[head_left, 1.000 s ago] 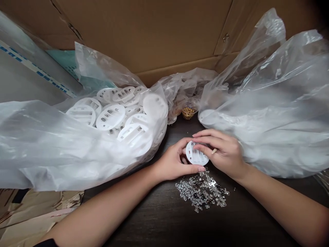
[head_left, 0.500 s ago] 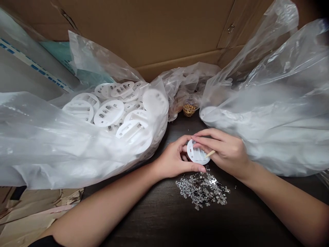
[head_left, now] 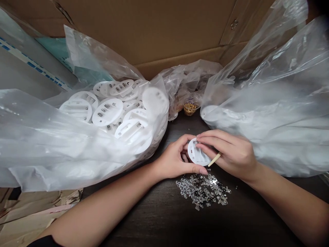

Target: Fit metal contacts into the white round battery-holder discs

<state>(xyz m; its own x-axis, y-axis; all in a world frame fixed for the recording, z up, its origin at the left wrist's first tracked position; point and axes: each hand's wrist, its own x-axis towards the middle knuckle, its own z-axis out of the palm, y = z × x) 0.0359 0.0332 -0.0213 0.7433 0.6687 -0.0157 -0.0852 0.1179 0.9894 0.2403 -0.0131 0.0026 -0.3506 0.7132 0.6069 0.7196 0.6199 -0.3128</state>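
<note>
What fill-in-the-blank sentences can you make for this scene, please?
The left hand and the right hand hold a round ____ plastic disc.
A small wooden stick pokes out from the fingers of the ____ hand.
A small cup behind the hands holds tiny metal pieces of ____ colour.

Missing words: white; right; gold.
</note>
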